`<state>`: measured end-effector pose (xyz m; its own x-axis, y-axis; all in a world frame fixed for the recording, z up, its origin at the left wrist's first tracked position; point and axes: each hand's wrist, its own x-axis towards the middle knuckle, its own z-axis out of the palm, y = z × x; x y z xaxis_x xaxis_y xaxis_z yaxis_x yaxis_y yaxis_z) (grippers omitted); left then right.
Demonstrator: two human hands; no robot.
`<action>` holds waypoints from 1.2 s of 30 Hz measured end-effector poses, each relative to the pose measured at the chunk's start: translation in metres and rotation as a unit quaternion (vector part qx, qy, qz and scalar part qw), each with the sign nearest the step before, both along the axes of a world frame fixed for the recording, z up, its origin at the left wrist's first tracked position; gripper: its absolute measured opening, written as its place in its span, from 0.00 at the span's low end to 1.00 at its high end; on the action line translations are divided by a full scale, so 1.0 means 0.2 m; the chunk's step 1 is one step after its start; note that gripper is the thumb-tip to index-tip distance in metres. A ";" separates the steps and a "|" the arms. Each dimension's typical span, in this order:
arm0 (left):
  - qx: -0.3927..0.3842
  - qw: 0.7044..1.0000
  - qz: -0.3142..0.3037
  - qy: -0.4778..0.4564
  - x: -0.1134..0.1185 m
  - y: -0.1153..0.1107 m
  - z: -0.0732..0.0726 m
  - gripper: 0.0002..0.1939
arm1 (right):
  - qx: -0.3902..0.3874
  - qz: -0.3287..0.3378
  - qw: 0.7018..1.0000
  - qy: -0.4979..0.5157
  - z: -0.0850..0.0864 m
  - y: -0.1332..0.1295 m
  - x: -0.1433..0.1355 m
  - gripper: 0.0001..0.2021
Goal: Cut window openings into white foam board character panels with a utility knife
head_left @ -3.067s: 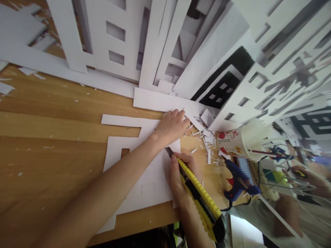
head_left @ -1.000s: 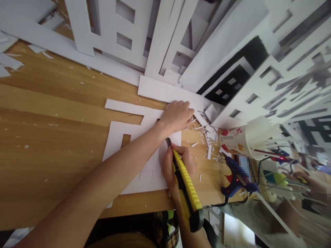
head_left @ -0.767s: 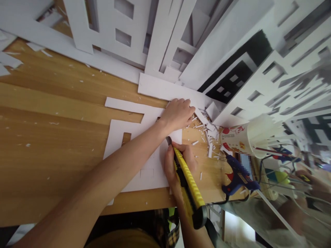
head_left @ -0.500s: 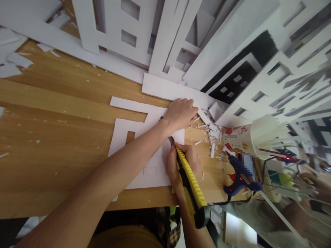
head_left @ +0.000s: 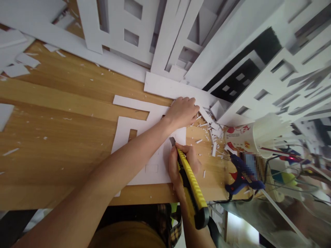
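Observation:
A cut-out sheet of white foam board (head_left: pixel 129 151) lies flat on the wooden table, with a window hole, a notch at its left side and thin drawn rectangles. My left hand (head_left: pixel 182 112) rests on its far right part, fingers curled and fingertips hidden; the forearm crosses over the sheet. Closer to me, my right hand (head_left: pixel 188 160) is wrapped round a yellow and black utility knife (head_left: pixel 192 182). The knife's blade is out and points away from me, its tip at the board just below my left wrist. Whether the tip has gone into the board I cannot tell.
White cut-out panels (head_left: pixel 116 41) stand along the back. Offcuts (head_left: pixel 216 132) litter the table's right part, beside a paper cup (head_left: pixel 240 136) and a blue glue gun (head_left: pixel 240 175) with a white stick. More scraps (head_left: pixel 17 70) lie at the far left. Another person's arm (head_left: pixel 297 217) is blurred at the right.
The whole view has shifted slightly, so the table and board appear a little further right and up. Both hands and the knife keep nearly the same place over the board.

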<state>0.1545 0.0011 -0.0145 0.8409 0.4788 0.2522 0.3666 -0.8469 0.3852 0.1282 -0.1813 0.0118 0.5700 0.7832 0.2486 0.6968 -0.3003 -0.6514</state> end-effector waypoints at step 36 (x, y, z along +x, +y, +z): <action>0.008 1.000 0.006 -0.008 0.01 0.00 -0.01 0.16 | 0.058 0.045 0.995 -0.067 -0.06 -0.09 0.00 0.02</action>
<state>0.1567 0.0007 -0.0175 0.8315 0.4839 0.2728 0.3701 -0.8488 0.3775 0.1291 -0.1989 0.0004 0.4542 0.7918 0.4084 0.8001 -0.1609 -0.5779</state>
